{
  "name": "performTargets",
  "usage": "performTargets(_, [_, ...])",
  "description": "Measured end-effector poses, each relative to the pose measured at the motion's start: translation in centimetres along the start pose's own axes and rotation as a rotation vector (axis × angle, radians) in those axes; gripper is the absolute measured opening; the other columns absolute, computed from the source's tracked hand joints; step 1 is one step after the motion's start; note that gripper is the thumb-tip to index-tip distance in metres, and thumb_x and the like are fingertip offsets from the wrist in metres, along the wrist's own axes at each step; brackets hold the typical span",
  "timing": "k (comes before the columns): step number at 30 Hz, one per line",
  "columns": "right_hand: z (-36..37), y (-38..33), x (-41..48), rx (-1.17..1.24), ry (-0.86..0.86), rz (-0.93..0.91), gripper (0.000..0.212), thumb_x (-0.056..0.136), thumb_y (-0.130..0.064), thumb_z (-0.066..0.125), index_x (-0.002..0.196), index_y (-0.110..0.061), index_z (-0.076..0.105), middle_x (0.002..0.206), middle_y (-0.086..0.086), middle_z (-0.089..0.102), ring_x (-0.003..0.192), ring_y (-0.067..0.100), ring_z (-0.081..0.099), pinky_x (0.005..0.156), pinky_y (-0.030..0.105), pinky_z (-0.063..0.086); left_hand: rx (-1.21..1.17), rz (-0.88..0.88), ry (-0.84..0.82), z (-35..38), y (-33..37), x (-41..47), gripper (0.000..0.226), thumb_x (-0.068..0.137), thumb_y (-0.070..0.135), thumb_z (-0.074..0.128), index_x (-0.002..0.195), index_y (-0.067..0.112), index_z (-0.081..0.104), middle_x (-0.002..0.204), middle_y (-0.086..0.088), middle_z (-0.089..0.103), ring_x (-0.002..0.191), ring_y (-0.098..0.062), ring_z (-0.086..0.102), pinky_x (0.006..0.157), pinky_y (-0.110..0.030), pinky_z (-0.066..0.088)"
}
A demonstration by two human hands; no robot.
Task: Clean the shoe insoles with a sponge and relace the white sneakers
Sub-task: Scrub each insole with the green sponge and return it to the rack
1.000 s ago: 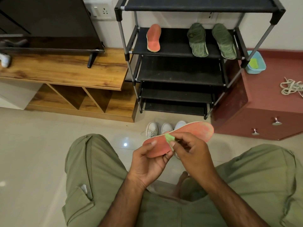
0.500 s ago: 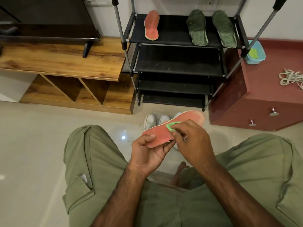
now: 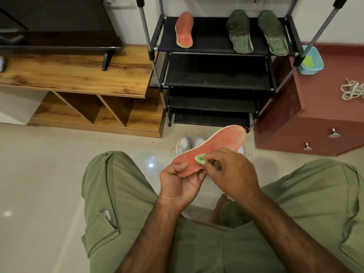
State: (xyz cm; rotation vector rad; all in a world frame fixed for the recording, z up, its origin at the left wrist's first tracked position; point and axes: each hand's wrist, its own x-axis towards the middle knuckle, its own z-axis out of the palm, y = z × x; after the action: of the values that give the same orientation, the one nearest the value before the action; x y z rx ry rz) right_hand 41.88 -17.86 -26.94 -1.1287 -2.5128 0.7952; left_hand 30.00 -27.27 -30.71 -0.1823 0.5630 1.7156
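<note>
Change: the sponge (image 3: 200, 159) now sits nearer the heel half of the orange insole (image 3: 222, 143). Half a second ago it was about mid-sole, and a second ago it was back toward the heel. I read that as a back-and-forth scrub stroke. Cleaning of this insole is under way, not finished. The furniture also sits differently in view than a second ago; I put that down to the head tipping, not to anything moving.

Left hand (image 3: 180, 184): palm up under the heel end, thumb laid on the top face, fingers curled beneath. It holds the insole firmly.

Right hand (image 3: 231, 173): back toward me, fingertips bunched, pinching the sponge against the insole's top face. Only a small green fold shows past the fingers.

Insole position: in the air above my knees, toe angled up and away to the right. It hangs over the white sneakers (image 3: 185, 144), which stand on the floor just before the shoe rack (image 3: 216, 71).

Elsewhere: a second orange insole (image 3: 184, 30) and two green insoles (image 3: 239, 31) lie on an upper rack shelf. Laces (image 3: 352, 91) lie heaped on the red cabinet (image 3: 315, 119), well apart from the sneakers, so I judge relacing not yet begun.
</note>
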Motion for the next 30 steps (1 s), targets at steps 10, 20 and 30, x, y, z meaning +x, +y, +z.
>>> performTargets(10, [0.0,0.9,0.3,-0.024,0.140,0.097,0.015,0.092,-0.037,0.069,0.105,-0.037,0.077,0.100,-0.015,0.072,0.079,0.008,0.063,0.066,0.028,0.050,-0.059,0.013,0.038,-0.1,0.0,0.5,0.071,0.072,0.005,0.051,0.142,-0.004,0.046,0.152,-0.031,0.044,0.135,-0.046,0.051,0.121,-0.054,0.034])
performTargets(20, [0.9,1.5,-0.6,0.136,0.135,0.005,0.016,0.091,-0.031,0.074,0.107,-0.032,0.077,0.101,-0.017,0.070,0.074,0.001,0.064,0.069,0.024,0.056,-0.065,0.022,0.059,0.0,0.1,0.5,0.072,0.074,0.009,0.053,0.145,-0.002,0.043,0.154,-0.033,0.041,0.143,-0.049,0.042,0.124,-0.056,0.027])
performTargets(30, [0.9,1.8,-1.0,0.941,0.227,0.363,0.019,0.088,-0.004,0.079,0.105,-0.010,0.079,0.095,-0.001,0.080,0.090,0.014,0.076,0.084,0.029,0.061,0.054,0.099,0.120,0.3,0.3,0.4,0.055,0.076,0.014,0.056,0.130,0.003,0.052,0.131,-0.026,0.061,0.111,-0.042,0.066,0.103,-0.053,0.049])
